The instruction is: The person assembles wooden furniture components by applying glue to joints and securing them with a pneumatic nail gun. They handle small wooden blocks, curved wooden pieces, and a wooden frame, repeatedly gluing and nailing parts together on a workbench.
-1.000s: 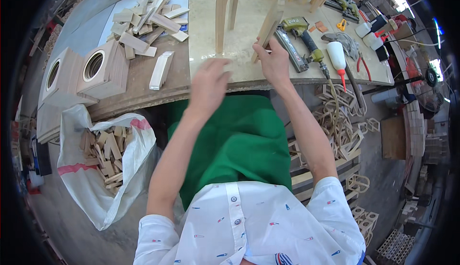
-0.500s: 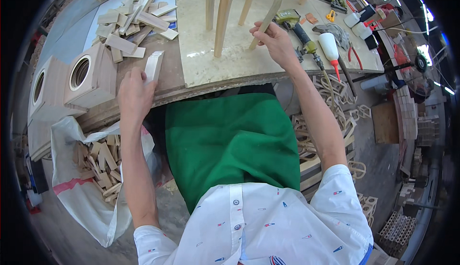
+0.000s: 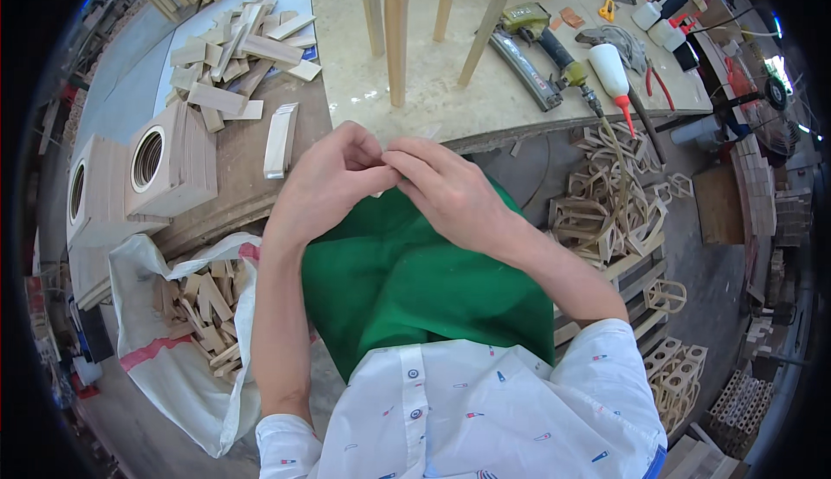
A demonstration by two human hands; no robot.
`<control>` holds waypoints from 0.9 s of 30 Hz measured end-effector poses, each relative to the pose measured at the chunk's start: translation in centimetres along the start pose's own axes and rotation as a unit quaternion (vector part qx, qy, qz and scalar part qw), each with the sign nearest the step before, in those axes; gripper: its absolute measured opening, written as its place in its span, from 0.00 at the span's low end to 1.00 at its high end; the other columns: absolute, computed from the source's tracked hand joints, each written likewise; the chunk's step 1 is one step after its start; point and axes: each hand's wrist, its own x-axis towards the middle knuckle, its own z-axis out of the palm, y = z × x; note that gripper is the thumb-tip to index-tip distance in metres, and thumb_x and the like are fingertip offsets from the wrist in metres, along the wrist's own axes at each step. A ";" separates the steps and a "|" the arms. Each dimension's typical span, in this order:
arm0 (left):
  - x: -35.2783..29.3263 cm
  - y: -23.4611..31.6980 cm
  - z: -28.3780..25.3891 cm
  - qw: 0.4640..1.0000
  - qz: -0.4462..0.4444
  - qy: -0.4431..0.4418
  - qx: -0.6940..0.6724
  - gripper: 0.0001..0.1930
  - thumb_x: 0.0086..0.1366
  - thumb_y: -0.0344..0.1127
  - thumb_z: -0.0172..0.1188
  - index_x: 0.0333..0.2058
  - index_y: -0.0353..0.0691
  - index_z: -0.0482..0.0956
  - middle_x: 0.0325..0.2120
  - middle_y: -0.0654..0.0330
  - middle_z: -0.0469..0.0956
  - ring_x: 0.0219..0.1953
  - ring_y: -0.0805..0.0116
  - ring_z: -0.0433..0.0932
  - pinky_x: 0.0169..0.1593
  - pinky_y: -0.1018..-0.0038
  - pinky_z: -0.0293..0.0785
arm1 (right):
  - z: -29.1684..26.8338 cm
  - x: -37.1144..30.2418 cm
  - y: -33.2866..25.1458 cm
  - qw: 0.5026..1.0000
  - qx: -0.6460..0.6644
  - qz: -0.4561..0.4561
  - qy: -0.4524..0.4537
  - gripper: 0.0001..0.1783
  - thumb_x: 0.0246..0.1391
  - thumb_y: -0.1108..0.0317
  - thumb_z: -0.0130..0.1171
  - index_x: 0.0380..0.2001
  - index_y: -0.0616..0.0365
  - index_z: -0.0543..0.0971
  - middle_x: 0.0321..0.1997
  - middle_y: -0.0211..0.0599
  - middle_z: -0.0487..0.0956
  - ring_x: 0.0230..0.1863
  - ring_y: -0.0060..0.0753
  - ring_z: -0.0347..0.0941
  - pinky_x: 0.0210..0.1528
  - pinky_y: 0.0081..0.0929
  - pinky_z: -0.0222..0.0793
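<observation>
My left hand point(image 3: 329, 180) and my right hand point(image 3: 454, 189) meet at the fingertips over the table's front edge, above my green apron. Both are closed in a pinch; a pale sliver shows beneath the fingers, but what they hold is mostly hidden. Left of them a small stack of thin wooden strips point(image 3: 281, 140) lies on the brown board. Beyond my hands a curved wooden stool-like frame stands with its legs up, one leg point(image 3: 398, 42) nearest to me and another leg point(image 3: 486, 25) slanting to the right.
A heap of wood offcuts point(image 3: 238, 59) lies at the back left, near boxes with round holes point(image 3: 169, 163). To the right are a green nail gun point(image 3: 528, 59), a white glue bottle point(image 3: 610, 72) and pliers point(image 3: 660, 85). A white sack point(image 3: 138, 315) of wood scraps stands below left.
My right hand has let go of the slanting leg and come down left. My left hand has left the stack of strips and moved right, so both hands now meet.
</observation>
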 end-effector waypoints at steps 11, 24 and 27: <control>8.4 -2.2 -0.1 0.990 0.078 0.079 0.083 0.25 0.57 0.28 0.64 0.55 0.38 0.72 0.40 0.62 0.78 0.41 0.75 0.75 0.50 0.76 0.71 | -4.5 1.9 9.4 0.993 -0.077 0.083 -0.036 0.07 0.49 0.77 0.53 0.33 0.63 0.77 0.36 0.47 0.76 0.39 0.52 0.76 0.38 0.41 0.73; 10.4 -3.7 3.9 0.996 0.078 0.024 -0.028 0.13 0.59 0.22 0.60 0.44 0.33 0.78 0.36 0.63 0.80 0.38 0.78 0.76 0.45 0.81 0.71 | -2.4 0.4 12.9 0.992 -0.111 0.058 -0.008 0.04 0.46 0.75 0.55 0.28 0.62 0.77 0.31 0.46 0.75 0.34 0.51 0.77 0.35 0.42 0.74; 10.5 -4.1 3.6 0.996 0.087 0.011 -0.026 0.13 0.60 0.22 0.59 0.45 0.32 0.78 0.36 0.64 0.79 0.39 0.78 0.76 0.46 0.80 0.71 | -2.0 0.4 13.0 0.991 -0.123 0.059 -0.006 0.05 0.46 0.75 0.55 0.28 0.62 0.78 0.31 0.46 0.75 0.34 0.50 0.77 0.34 0.42 0.74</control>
